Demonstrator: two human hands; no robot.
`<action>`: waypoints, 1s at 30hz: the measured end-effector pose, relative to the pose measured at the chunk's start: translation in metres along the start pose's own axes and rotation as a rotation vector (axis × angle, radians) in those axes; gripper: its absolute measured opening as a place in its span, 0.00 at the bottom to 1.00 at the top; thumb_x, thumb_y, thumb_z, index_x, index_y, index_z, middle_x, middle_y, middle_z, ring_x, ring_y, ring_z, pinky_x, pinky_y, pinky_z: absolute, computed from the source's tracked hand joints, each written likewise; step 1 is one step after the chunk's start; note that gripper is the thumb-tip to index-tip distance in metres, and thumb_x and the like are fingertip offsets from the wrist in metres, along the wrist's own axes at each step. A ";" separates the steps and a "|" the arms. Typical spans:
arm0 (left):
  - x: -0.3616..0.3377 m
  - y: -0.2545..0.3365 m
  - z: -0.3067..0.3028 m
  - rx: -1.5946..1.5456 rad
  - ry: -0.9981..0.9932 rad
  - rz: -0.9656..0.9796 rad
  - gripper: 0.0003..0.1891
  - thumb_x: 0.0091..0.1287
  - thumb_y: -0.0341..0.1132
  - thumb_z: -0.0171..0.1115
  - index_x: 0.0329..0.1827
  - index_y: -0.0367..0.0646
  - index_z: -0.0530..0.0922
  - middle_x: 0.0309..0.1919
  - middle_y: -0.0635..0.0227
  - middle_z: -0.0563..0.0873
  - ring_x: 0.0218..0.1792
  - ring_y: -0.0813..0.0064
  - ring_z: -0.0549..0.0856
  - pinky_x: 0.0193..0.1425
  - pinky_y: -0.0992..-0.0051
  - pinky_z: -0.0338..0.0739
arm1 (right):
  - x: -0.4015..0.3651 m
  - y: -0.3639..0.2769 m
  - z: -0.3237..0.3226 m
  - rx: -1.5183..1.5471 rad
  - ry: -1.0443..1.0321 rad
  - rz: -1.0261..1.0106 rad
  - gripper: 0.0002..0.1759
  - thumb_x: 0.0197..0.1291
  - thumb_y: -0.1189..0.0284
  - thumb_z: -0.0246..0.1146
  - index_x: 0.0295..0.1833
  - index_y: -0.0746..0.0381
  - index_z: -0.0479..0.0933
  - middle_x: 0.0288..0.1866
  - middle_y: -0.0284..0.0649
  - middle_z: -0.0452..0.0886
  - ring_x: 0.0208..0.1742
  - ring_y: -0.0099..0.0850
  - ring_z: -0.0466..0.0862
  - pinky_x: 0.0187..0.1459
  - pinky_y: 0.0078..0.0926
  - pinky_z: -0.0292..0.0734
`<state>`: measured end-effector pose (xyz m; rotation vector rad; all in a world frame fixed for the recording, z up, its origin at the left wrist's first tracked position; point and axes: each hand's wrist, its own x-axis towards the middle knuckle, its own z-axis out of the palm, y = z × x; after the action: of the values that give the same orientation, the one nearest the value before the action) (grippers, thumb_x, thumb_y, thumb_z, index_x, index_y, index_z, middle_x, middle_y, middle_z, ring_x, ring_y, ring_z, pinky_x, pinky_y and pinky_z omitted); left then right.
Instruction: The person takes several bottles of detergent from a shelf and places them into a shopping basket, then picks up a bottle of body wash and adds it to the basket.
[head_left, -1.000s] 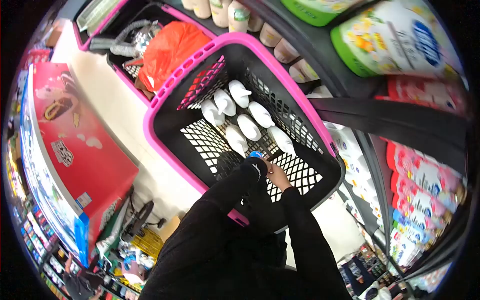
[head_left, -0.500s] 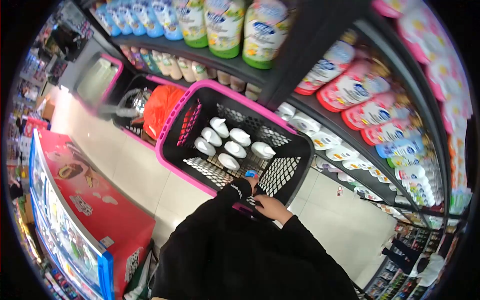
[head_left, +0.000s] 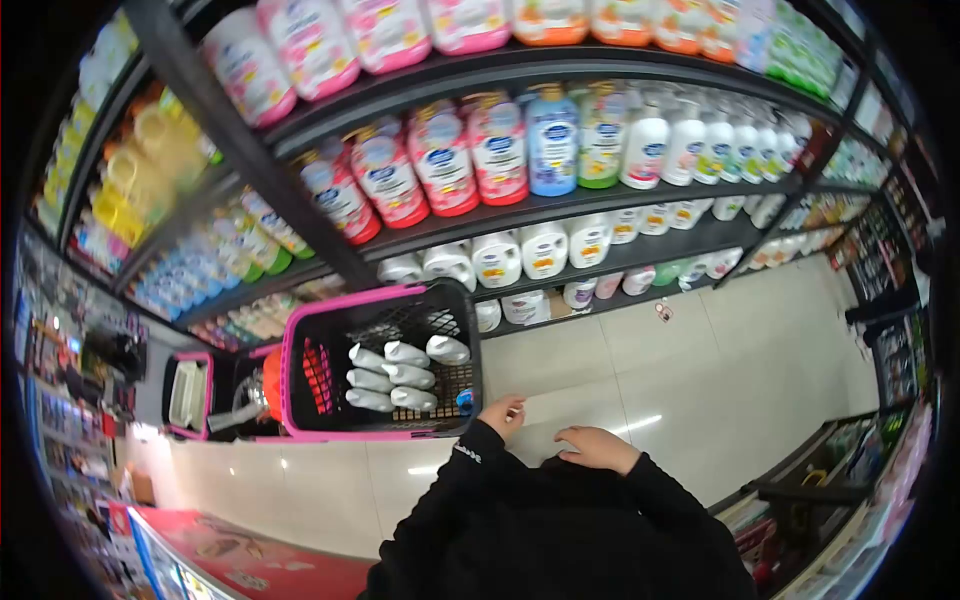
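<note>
A black shopping basket with a pink rim [head_left: 378, 436] stands left of my hands. Inside it, several white bottles [head_left: 411, 375] lie on their sides in rows. A small blue item [head_left: 465, 401] rests in the basket's near right corner; its kind is too small to make out. Just outside that corner is my left hand [head_left: 503, 415], its fingers loosely bent and apart with nothing in them. My right hand [head_left: 598, 449] hovers over the floor farther right, empty, with the thumb away from the fingers.
Shelves of pump bottles [head_left: 445, 160] and white jugs [head_left: 545, 250] run along the far side. More baskets, one with an orange-red bag [head_left: 272, 382], stand at the left. A red freezer [head_left: 250, 555] is at the lower left. Tiled floor [head_left: 690, 380] stretches right.
My view has turned right toward the shelves. My left hand has come out of the basket, and the blue item now lies inside. My right hand has left the basket's edge.
</note>
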<state>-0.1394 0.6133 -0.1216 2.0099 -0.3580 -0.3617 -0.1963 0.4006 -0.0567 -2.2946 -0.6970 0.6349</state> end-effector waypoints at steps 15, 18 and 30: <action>0.044 0.069 0.110 0.084 -0.506 0.048 0.17 0.52 0.32 0.54 0.46 0.41 0.69 0.37 0.59 0.77 0.34 0.67 0.79 0.37 0.75 0.73 | -0.131 0.039 0.021 0.369 0.575 0.436 0.16 0.46 0.70 0.58 0.43 0.64 0.70 0.41 0.45 0.74 0.40 0.39 0.75 0.40 0.28 0.70; 0.056 0.072 0.120 0.070 -0.547 0.081 0.15 0.54 0.31 0.55 0.45 0.39 0.69 0.34 0.61 0.77 0.33 0.72 0.78 0.37 0.77 0.72 | -0.133 0.045 0.016 0.370 0.634 0.471 0.15 0.46 0.71 0.57 0.42 0.63 0.70 0.40 0.44 0.74 0.40 0.37 0.75 0.40 0.29 0.70; 0.132 0.029 0.114 -0.014 -0.405 0.048 0.14 0.51 0.30 0.56 0.42 0.40 0.71 0.30 0.60 0.77 0.29 0.71 0.79 0.33 0.77 0.74 | -0.075 0.098 -0.041 0.382 0.516 0.445 0.16 0.47 0.70 0.57 0.43 0.64 0.70 0.40 0.43 0.75 0.39 0.36 0.76 0.39 0.27 0.70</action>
<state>-0.0674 0.4556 -0.1582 1.9044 -0.6520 -0.7415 -0.1975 0.2722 -0.0786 -2.1181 0.1728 0.3020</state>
